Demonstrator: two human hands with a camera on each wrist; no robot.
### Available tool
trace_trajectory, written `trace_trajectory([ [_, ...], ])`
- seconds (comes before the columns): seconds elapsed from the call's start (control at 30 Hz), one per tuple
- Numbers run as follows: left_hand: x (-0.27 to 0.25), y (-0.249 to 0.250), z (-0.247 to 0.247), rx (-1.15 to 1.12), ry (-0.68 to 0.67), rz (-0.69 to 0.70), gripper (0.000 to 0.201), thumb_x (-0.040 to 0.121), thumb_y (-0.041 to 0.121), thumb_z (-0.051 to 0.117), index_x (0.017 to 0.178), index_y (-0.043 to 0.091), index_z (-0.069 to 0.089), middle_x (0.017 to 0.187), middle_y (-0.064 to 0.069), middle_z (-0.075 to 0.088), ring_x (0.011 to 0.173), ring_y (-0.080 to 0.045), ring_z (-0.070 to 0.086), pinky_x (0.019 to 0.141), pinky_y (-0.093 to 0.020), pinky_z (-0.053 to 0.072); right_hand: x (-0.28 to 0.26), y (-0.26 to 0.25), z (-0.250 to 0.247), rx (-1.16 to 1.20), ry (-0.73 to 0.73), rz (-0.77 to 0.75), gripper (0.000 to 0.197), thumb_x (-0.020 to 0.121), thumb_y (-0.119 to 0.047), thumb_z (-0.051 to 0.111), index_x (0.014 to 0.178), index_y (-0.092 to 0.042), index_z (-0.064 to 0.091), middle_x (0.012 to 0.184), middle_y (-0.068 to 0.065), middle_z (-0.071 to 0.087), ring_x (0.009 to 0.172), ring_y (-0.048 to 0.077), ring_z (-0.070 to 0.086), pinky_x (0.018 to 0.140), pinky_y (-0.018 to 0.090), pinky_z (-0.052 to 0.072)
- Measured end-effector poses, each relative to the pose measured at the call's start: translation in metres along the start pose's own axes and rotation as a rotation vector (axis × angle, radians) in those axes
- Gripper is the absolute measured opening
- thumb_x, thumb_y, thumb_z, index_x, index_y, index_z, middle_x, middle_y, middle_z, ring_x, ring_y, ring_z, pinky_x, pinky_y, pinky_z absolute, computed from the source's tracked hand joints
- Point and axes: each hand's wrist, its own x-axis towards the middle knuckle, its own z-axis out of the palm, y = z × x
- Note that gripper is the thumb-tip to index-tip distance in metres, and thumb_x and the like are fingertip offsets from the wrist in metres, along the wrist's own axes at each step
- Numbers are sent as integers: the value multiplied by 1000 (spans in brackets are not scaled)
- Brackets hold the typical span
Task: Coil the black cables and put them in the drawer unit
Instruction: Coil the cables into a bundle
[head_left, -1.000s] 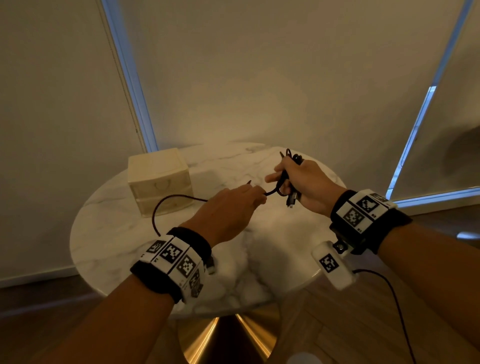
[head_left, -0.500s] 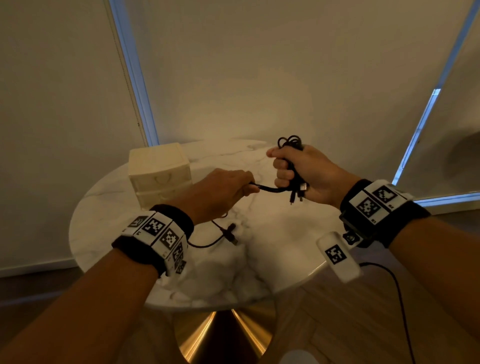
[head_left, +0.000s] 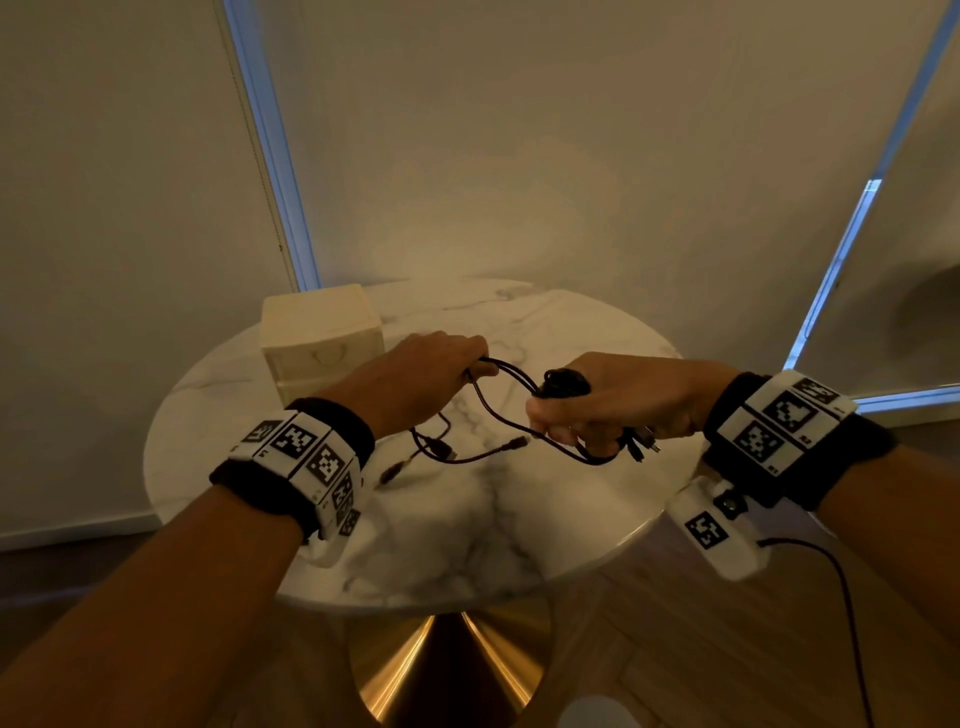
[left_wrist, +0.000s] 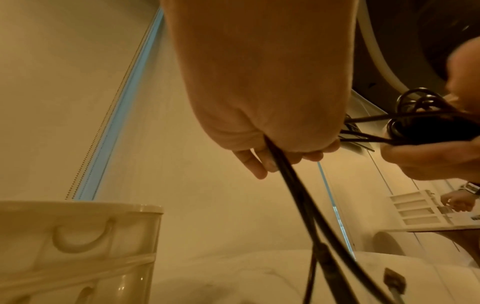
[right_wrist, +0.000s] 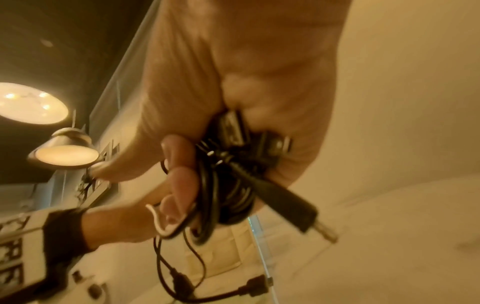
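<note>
My right hand (head_left: 587, 410) grips a bundle of coiled black cables (head_left: 563, 387) above the marble table (head_left: 519, 499); several plug ends stick out below the fist (head_left: 641, 447). In the right wrist view the coil (right_wrist: 228, 185) sits in the curled fingers with a jack plug (right_wrist: 293, 207) poking out. My left hand (head_left: 441, 371) pinches loose cable strands (head_left: 498, 410) that run to the bundle. More strands hang under the left hand (left_wrist: 280, 131) as cable tails (left_wrist: 306, 205), with USB ends lying on the table (head_left: 441, 452). The cream drawer unit (head_left: 322, 343) stands shut at the back left.
The round table has a gold cone base (head_left: 452, 670) over a wood floor. Pale blinds close in behind and on both sides. A thin black wire (head_left: 841, 587) hangs from the device on my right wrist. Another person's hand and a slatted rack (left_wrist: 420, 209) show far right.
Both hands dropped lower and closer to me. The left hand drew out a loop of loose strands between the hands, and more plug ends came to lie on the table.
</note>
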Motion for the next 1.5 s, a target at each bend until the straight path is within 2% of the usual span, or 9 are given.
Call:
trace_trajectory([
  [0.13,0,2,5,-25,-40,-44,28,102,40,34,91,18,46,79,1,55,73,-23,53,65,-34,41,3,0,5,-218,78,10,40,74,-43,88,83,-7,73,67,11,60,56,17,51,56,26,45],
  [0.37,-2,0,0,-116,-51,-130,23,104,27,35,101,10,52,86,-6,60,77,-26,55,71,-43,45,17,10,8,-469,449,-25,33,95,-38,66,79,-9,67,63,6,62,50,13,53,53,26,42],
  [0.5,-2,5,0,-221,-38,-177,29,103,38,34,97,14,49,73,1,52,65,-19,48,61,-34,40,17,9,-1,-98,416,-2,39,98,-41,63,90,-4,74,66,12,59,53,16,55,54,23,46],
  [0.63,-6,11,3,-296,45,-197,30,102,42,34,93,14,43,66,1,49,56,-15,44,54,-31,35,20,4,-3,391,399,-88,34,100,-31,61,72,-11,65,102,10,76,89,22,55,80,27,44],
  [0.8,1,25,9,-374,107,-164,24,102,39,35,91,18,39,64,3,50,53,-14,45,51,-27,35,22,-5,2,979,405,-256,27,104,-26,53,81,-16,61,125,12,74,120,26,68,99,35,47],
  [0.93,6,35,12,-443,141,-167,25,103,40,34,93,19,40,64,3,52,52,-12,48,50,-25,36,27,-11,8,1248,427,-416,39,106,-26,48,70,-15,47,110,17,76,112,32,71,99,45,54],
  [1.1,5,40,14,-539,93,-179,27,104,33,35,99,9,47,91,6,62,65,-9,56,66,-35,52,26,-14,-3,1474,566,-444,35,103,-28,57,72,-11,52,70,8,62,63,22,67,73,41,62],
  [1.33,0,34,7,-412,-115,-94,22,102,36,40,107,20,55,88,12,59,78,-13,61,59,-15,45,16,-6,-31,559,527,-252,32,89,-18,78,70,-15,52,62,4,51,51,17,51,60,36,51],
  [1.5,6,26,3,-224,-136,50,17,102,29,43,105,20,57,85,15,53,78,-12,54,63,-16,36,8,-11,-35,-255,240,-67,51,72,-28,91,85,10,61,79,27,69,60,26,60,60,28,52],
])
